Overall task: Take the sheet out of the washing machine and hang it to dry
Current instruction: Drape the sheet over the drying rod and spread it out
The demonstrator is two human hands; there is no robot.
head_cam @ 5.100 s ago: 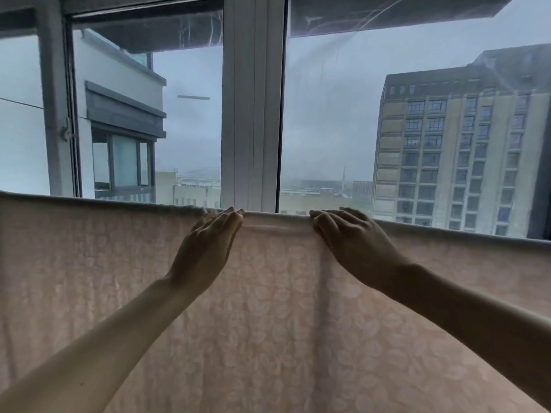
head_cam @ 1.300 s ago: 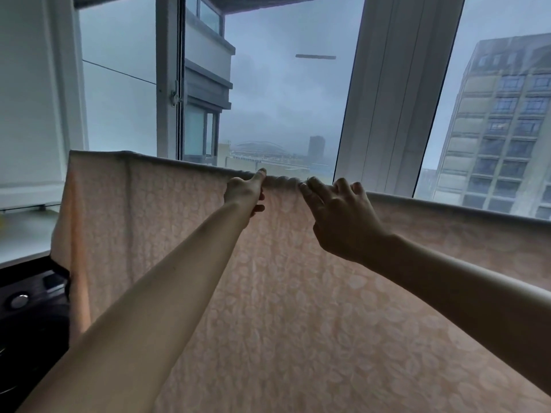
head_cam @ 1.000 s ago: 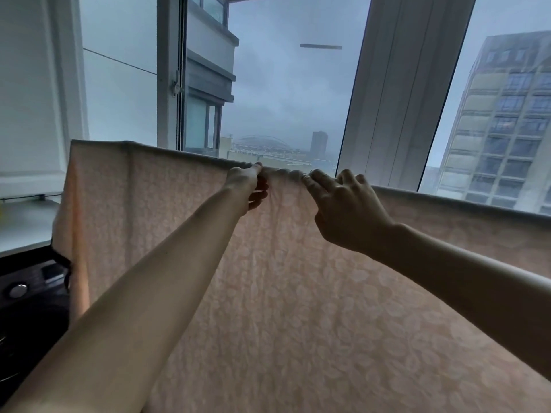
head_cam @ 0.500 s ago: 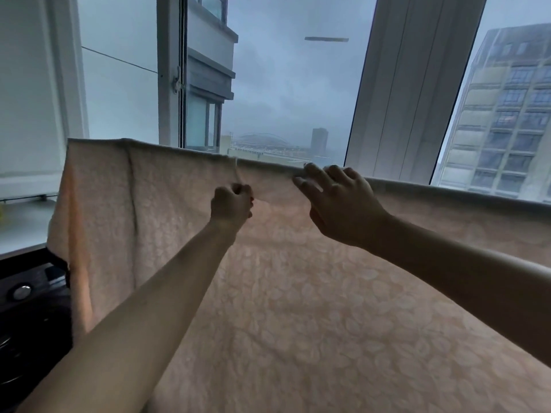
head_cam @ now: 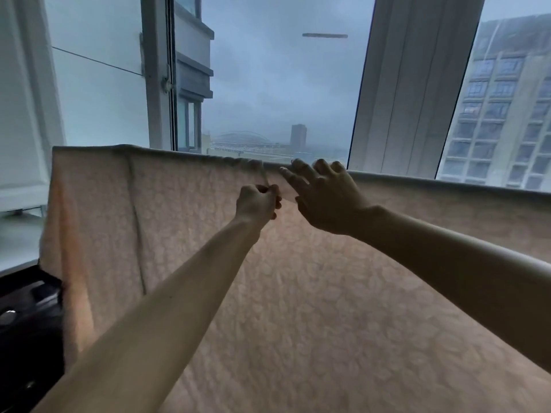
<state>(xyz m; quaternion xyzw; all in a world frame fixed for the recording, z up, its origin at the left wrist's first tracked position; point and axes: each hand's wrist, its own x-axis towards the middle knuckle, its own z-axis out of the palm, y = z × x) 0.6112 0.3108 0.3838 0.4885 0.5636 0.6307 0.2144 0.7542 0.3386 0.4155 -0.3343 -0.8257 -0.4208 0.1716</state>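
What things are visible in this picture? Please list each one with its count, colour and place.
sheet: 1, pale pink, patterned, hanging across the window
machine: 1, black, lower left, partly behind the sheet
knob: 1, silver, on the machine
ledge: 1, white, left, above the machine
post: 1, white, between window panes, right of centre
tower: 1, grey, outside, far right
left hand: 1, pinches a sheet fold just below the top edge
right hand: 1, fingers straight, at the sheet's top edge
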